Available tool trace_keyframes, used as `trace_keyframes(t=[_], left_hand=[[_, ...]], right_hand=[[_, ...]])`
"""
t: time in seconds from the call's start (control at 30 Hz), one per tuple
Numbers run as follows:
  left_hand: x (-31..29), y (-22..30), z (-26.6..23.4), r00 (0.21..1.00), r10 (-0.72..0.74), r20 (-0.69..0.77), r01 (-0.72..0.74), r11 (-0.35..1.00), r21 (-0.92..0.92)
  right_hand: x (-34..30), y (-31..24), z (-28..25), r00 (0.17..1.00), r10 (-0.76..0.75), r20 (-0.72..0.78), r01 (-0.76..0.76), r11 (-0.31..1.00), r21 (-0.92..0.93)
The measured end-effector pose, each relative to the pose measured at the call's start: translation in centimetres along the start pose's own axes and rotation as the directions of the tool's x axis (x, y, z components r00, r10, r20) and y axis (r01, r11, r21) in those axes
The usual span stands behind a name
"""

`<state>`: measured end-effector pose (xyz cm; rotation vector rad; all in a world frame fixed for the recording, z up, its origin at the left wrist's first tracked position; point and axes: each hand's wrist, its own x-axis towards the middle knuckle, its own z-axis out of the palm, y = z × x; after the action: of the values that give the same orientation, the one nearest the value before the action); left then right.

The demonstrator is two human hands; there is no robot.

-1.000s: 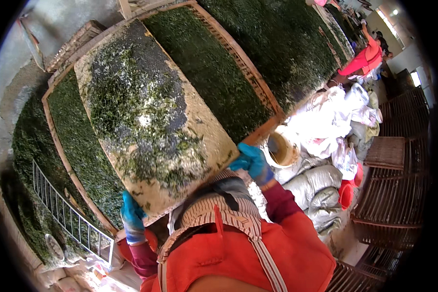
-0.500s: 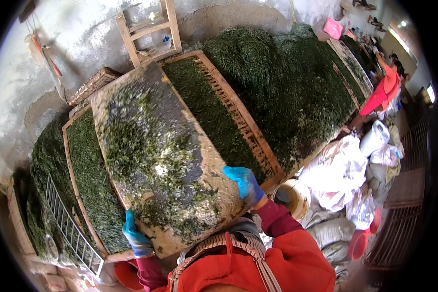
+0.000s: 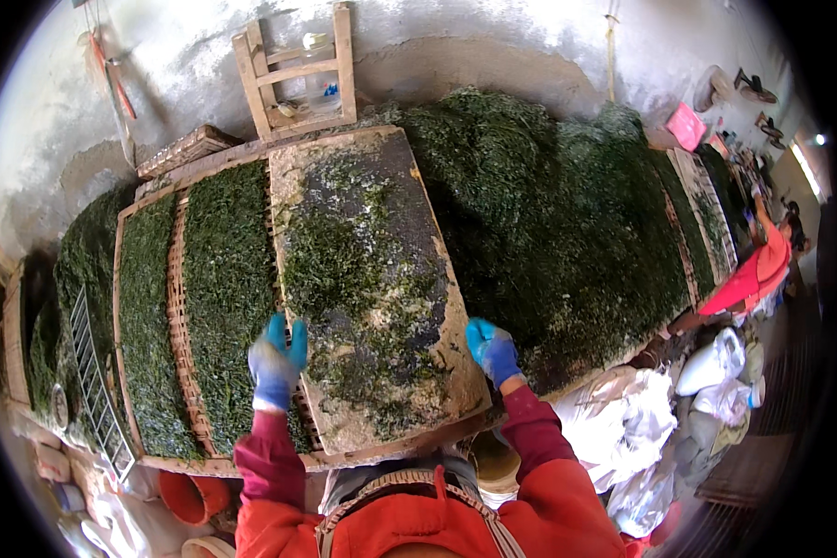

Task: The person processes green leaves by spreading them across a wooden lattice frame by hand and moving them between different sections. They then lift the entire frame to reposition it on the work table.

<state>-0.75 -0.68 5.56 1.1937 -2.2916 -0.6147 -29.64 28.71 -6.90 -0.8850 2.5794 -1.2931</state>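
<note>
A rectangular tan and dark board (image 3: 458,374), strewn with scraps of chopped dark green plant matter (image 3: 339,256), lies on the right part of a wooden frame (image 3: 118,307). My left hand (image 3: 275,365), in a blue and pale glove, is over the board's left edge. Its thumb and fingers are apart, with nothing between them. By the board's right edge is my right hand (image 3: 496,352), gloved alike, its fingers stretched forward and loose; contact with the edge is hard to tell. Two dark green layers (image 3: 228,279) fill the frame's left part, divided by a slatted strip (image 3: 182,325).
Heaped green plant matter (image 3: 567,214) covers the table to the right. A metal rack (image 3: 98,381) leans at the left; a small wooden stool (image 3: 298,70) stands against the wall. White sacks (image 3: 614,423), a red bucket (image 3: 193,498) and a person in red (image 3: 751,270) are nearby.
The board, held tilted in both hands before, has moved right and now lies down on the frame. My left hand has let go and risen; my right hand has loosened at the other edge.
</note>
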Motion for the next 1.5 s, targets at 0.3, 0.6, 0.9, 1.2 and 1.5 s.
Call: trace_keyframes(t=[0.3,0.6,0.9,1.2,1.5], left_hand=[[11.2,-0.8,9.5,0.940,0.332,0.080,-0.340,0.883,0.323],[2.8,-0.2,6.2,0.929,0.352,-0.113,-0.351,0.936,0.031],[-7.2,-2.0,8.5,0.921,0.388,0.018,-0.380,0.891,0.249],[-21.9,-7.7,3.3,0.858,-0.424,0.291,0.513,0.665,-0.543],[-13.7,-0.4,-0.1,0.803,-0.379,0.460,0.519,0.065,-0.853]], right_hand=[[4.9,-5.4,5.6,0.979,0.197,-0.057,-0.204,0.961,-0.185],[-0.9,0.1,1.8,0.986,-0.056,-0.158,0.060,0.998,0.026],[-9.4,-2.9,2.3,0.985,0.170,-0.037,-0.172,0.982,-0.073],[-15.0,8.3,1.9,0.992,0.100,-0.081,-0.106,0.991,-0.076],[-8.2,0.2,-5.8,0.887,0.267,0.377,-0.418,0.811,0.409]])
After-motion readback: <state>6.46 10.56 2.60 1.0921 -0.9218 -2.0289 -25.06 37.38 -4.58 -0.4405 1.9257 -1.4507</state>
